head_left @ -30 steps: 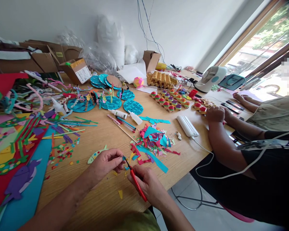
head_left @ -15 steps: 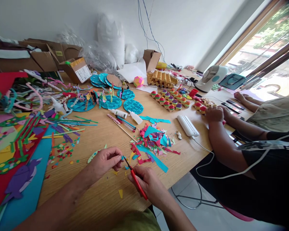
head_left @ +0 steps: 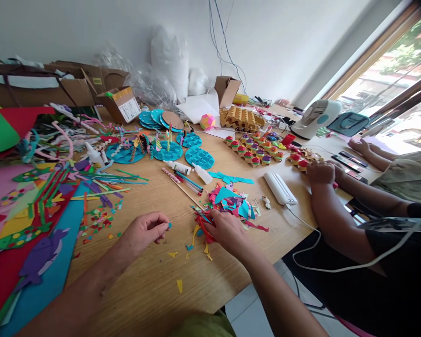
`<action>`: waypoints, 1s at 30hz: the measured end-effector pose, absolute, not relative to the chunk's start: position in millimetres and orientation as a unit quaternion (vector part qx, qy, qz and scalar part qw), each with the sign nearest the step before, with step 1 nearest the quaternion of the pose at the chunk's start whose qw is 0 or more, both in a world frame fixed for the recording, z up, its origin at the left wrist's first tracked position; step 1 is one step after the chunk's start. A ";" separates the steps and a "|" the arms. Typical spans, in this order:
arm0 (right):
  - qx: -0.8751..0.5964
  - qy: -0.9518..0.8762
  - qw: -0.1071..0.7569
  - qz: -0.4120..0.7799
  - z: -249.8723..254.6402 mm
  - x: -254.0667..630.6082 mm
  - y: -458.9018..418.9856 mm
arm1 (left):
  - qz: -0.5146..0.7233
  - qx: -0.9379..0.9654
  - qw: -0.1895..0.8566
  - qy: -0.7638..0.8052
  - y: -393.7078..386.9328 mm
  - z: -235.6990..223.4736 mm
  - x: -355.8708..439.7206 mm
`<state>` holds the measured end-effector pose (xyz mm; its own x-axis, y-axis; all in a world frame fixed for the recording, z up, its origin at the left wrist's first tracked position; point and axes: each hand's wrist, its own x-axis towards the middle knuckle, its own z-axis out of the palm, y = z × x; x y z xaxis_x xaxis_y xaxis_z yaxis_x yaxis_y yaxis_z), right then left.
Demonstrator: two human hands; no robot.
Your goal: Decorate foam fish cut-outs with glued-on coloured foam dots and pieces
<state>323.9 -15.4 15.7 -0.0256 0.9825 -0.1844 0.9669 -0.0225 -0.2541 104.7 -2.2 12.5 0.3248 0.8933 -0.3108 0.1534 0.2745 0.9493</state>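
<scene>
My left hand [head_left: 148, 230] is closed in a pinch on a small blue paper piece [head_left: 170, 225], just above the wooden table. Over at the near edge of a heap of coloured paper scraps [head_left: 228, 200], my right hand [head_left: 229, 230] is closed around red-handled scissors [head_left: 206, 216]. The scissors lie low among red and yellow strips, their dark blades pointing up and left. My fingers partly cover the handles. A few yellow snippets [head_left: 179, 285] are on the table between and below my hands.
Markers [head_left: 189, 183] and glue bottles [head_left: 202, 174] lie beyond the scraps. A white power bank [head_left: 279, 189] with a cable is to the right, near a co-worker's arm [head_left: 328, 210]. Paper fish [head_left: 44, 255] and coloured sheets cover the left. Painted egg cartons [head_left: 254, 152] stand farther back.
My right hand has moved away from the left, forward and right, carrying the scissors down to the scraps. My left hand keeps its pinch on the blue piece. The view has shifted slightly.
</scene>
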 end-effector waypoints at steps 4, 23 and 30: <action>-0.619 -0.668 0.224 0.347 20.4 307.9 -16.9 | 0.351 0.507 0.607 0.501 -3.2 14.9 105.6; -0.543 -0.552 0.413 0.479 10.9 259.5 -17.8 | 0.335 0.634 0.536 0.446 -9.4 4.1 116.4; -0.560 -0.660 0.306 0.396 23.3 261.0 -13.4 | 0.286 0.696 0.475 0.455 -4.3 9.1 105.4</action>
<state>261.0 -13.4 23.3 -0.1856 0.9818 -0.0404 0.4973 0.0584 -0.8656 105.4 -4.3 9.1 0.4221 0.9059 -0.0347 0.3622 -0.1334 0.9225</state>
